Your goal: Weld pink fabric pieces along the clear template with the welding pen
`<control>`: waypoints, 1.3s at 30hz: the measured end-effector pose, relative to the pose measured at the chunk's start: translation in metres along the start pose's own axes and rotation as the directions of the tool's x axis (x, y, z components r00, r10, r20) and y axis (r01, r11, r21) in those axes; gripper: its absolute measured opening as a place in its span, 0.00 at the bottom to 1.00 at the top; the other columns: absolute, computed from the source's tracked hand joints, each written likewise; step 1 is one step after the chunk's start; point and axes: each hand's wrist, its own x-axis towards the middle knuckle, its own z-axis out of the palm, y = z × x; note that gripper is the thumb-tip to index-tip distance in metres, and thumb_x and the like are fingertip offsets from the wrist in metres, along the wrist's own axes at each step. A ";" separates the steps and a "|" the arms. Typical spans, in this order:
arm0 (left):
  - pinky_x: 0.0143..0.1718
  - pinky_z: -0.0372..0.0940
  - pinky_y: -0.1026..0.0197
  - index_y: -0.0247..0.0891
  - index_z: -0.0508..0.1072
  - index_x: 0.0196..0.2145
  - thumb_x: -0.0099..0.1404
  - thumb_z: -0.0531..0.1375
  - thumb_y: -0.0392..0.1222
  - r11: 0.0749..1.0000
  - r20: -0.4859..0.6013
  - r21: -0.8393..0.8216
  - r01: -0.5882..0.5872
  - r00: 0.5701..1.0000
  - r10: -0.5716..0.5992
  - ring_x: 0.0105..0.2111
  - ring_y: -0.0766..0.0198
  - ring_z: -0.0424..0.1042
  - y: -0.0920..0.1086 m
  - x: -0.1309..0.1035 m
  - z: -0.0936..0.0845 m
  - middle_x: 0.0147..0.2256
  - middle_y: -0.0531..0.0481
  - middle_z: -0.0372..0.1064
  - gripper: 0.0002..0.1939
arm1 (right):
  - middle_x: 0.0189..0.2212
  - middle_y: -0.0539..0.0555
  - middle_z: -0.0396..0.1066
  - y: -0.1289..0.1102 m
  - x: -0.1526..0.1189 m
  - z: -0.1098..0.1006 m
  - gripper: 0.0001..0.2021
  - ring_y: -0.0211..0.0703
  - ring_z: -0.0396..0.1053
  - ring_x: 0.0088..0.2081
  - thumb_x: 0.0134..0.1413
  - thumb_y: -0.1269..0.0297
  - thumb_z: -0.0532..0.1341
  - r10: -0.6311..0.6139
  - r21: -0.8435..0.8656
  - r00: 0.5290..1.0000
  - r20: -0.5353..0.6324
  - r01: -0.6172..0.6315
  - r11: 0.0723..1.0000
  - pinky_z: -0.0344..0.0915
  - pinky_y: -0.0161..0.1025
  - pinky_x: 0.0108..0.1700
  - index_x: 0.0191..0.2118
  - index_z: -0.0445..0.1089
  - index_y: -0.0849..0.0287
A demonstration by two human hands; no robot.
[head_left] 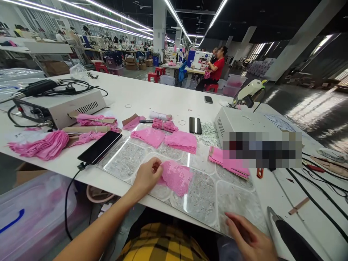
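Pink lace [178,177] pinched at left end by left grip [148,175], over mat [203,194]; right grip [250,237] held loosely parted, near tool [296,237].

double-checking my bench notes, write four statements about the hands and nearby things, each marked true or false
1. The bare left hand holds a pink lace fabric piece. True.
2. The bare right hand grips that piece too. False: it is apart from it.
3. The two flat fabric stacks just beyond the piece are blue. False: they are pink.
4. A thin black cable meets the large black rectangular phone. True.
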 end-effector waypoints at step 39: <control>0.51 0.58 0.43 0.39 0.66 0.29 0.61 0.54 0.33 0.937 -0.253 0.309 -0.164 0.935 0.248 0.47 0.49 0.68 -0.023 -0.037 0.006 0.43 0.41 0.71 0.05 | 0.26 0.50 0.69 -0.103 0.115 0.078 0.07 0.38 0.62 0.28 0.56 0.64 0.54 -0.153 -0.466 0.936 0.317 0.294 0.834 0.51 0.35 0.31 0.31 0.67 0.56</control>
